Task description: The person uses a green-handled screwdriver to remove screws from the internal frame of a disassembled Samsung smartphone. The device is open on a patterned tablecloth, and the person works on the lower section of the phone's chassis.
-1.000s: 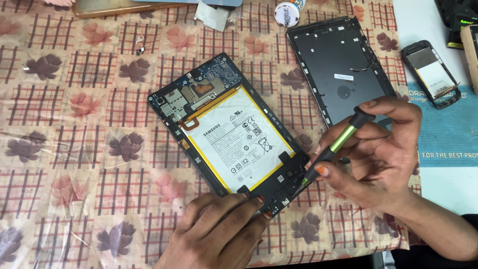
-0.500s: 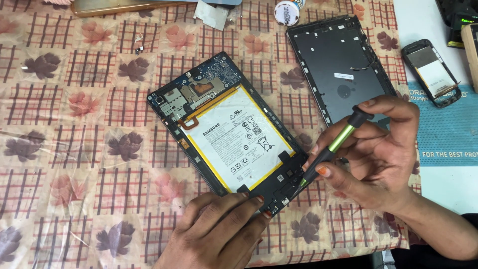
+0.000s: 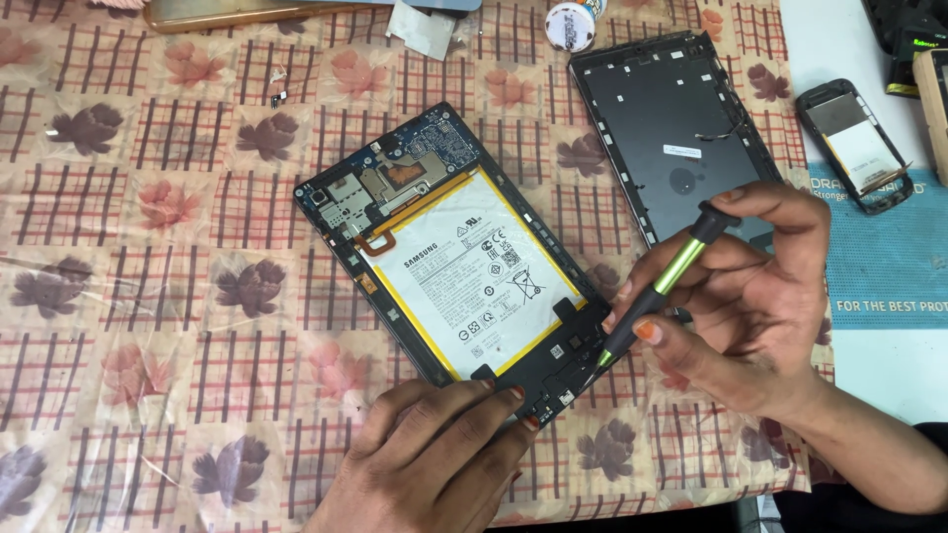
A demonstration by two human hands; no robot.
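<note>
Fingers of the right hand pinch a screwdriver, seemingly touching the opened tablet.

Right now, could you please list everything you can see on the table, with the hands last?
opened tablet: one, black frame with white battery and blue board, centre of tablecloth.
back cover: one, dark grey, inside up, upper right of the tablet.
small phone: one, black, opened, far right.
blue mat: one, under the small phone at the right edge.
round white container: one, top centre.
small dark parts: a few, upper left.
tablecloth: one, checked with leaf print.
screwdriver: one, black and green, tip at the tablet's lower right corner.
left hand: pressing the tablet's lower edge.
right hand: holding the screwdriver.
</note>
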